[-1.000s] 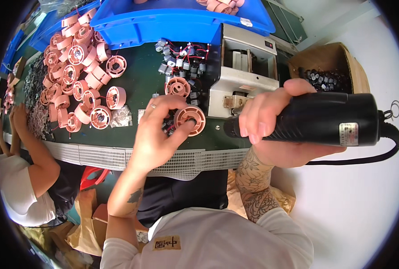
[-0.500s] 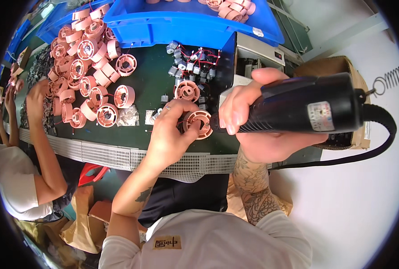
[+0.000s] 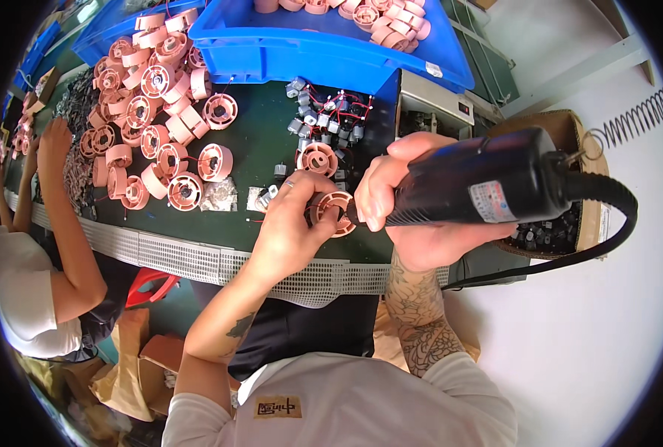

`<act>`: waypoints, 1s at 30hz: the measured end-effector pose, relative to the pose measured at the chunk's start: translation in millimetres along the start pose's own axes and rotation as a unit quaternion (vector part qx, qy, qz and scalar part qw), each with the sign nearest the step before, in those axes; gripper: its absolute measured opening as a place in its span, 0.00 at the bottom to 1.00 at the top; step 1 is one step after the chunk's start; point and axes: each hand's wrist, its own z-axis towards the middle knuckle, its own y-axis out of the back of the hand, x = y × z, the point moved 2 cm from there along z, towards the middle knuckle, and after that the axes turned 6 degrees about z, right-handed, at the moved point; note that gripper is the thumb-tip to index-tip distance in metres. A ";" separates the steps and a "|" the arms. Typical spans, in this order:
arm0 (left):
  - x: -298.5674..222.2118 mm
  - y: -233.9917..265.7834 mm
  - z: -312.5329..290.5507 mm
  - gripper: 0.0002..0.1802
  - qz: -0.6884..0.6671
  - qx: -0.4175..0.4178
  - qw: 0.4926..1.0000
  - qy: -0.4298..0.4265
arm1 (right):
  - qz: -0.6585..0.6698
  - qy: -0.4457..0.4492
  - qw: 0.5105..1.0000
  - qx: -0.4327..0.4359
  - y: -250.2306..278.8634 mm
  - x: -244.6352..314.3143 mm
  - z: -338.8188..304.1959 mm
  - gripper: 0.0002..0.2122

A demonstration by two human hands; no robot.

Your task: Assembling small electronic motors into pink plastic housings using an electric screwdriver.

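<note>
My right hand (image 3: 413, 216) is wrapped round a black electric screwdriver (image 3: 480, 179), held level with its tip end toward the left. A spring hooks onto its rear, and a thick black cable curves away from there. My left hand (image 3: 295, 223) pinches a round pink plastic housing (image 3: 339, 212) with thumb and fingers. The screwdriver's tip end meets the housing's right side; the bit itself is hidden. Just beyond lies another pink housing (image 3: 317, 159), near a heap of small grey motors (image 3: 324, 115) with red wires.
Left of my hands, many pink housings (image 3: 152, 134) are piled beside small clear bags (image 3: 219, 195). A blue bin (image 3: 294, 56) holds more pink parts. At right stand a grey metal box (image 3: 436, 100) and a cardboard box (image 3: 596, 201). A co-worker's arm (image 3: 67, 201) reaches in at left.
The screwdriver has moved slightly left and its rear has shifted with the cable. My left hand keeps its hold on the housing. The whole view has shifted a little.
</note>
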 end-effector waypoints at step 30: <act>90.7 319.4 94.1 0.32 0.380 -0.430 0.813 0.099 | 0.085 0.019 0.996 0.004 44.6 32.1 -31.4 0.43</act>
